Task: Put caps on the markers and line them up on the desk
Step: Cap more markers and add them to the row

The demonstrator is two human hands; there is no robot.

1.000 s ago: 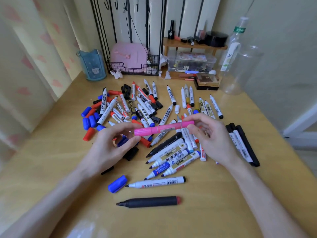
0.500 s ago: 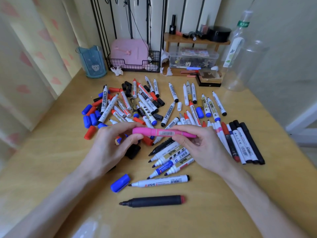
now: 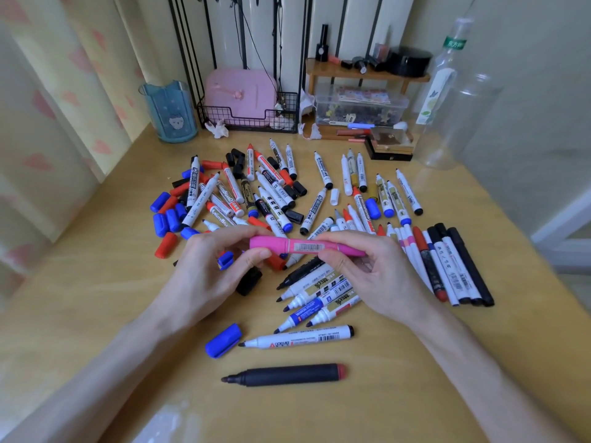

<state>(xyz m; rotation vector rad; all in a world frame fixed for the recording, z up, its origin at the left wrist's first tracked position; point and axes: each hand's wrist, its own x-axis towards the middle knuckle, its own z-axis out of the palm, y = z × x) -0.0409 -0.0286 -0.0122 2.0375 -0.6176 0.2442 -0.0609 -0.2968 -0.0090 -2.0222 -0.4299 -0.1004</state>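
A pink marker (image 3: 302, 246) is held level above the desk between both hands. My left hand (image 3: 208, 270) pinches its capped left end, and my right hand (image 3: 371, 276) grips the right end. Under the hands lie several uncapped white markers (image 3: 319, 292) with tips pointing left. A row of capped markers (image 3: 447, 266) lies side by side to the right. A heap of mixed markers (image 3: 265, 193) covers the desk's middle. Loose blue and red caps (image 3: 166, 215) lie at the left. Near me lie a black uncapped marker (image 3: 284, 375), a white marker (image 3: 297, 338) and a blue cap (image 3: 224, 340).
A blue cup (image 3: 169, 113) stands at the back left, a wire basket (image 3: 246, 123) with a pink case behind the heap. A wooden shelf (image 3: 364, 75), a clear box (image 3: 361, 107) and clear bottles (image 3: 447, 91) stand at the back right. Bare wooden desk (image 3: 80, 298) lies at the left.
The pink marker has come down and levelled out, and my right hand has slid along it toward the left hand. The camera has tilted slightly.
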